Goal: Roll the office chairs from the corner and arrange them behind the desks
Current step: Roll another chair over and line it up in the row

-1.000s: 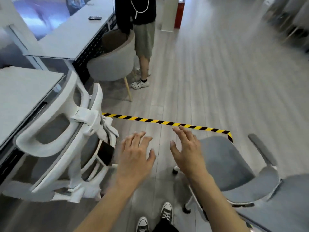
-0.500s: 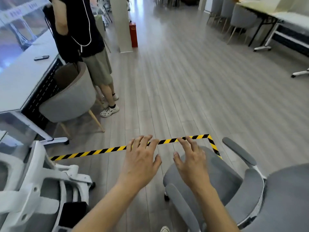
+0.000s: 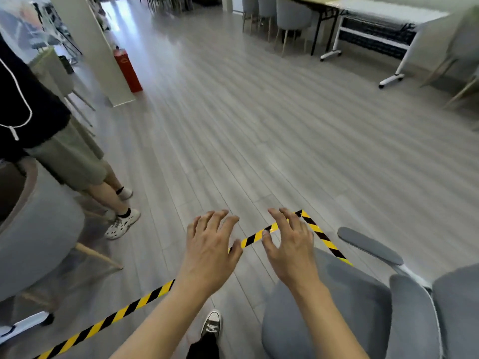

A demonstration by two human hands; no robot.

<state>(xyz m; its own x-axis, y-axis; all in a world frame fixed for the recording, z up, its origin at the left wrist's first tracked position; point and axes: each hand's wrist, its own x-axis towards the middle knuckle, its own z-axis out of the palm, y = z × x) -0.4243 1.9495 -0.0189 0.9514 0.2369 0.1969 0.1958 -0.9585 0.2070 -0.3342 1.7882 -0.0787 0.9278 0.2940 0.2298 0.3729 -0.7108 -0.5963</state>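
A grey office chair (image 3: 357, 307) with a grey armrest (image 3: 369, 246) stands at the lower right, its seat facing me. My left hand (image 3: 211, 248) hovers over the wooden floor with fingers spread, holding nothing. My right hand (image 3: 291, 248) hangs just above the chair's front left edge, fingers apart, not touching it. White desks (image 3: 388, 14) stand at the far right.
Yellow-black hazard tape (image 3: 259, 237) runs across the floor under my hands. A person in dark top and shorts (image 3: 59, 156) stands at the left beside a round grey tub chair (image 3: 33, 234). A pillar (image 3: 88, 45) with a red box (image 3: 128, 71) is behind. More grey chairs (image 3: 293, 14) sit far back.
My view has swung right and up: the white mesh chair on the left has left the frame and the far desks came into sight. Both hands stay open and outstretched.
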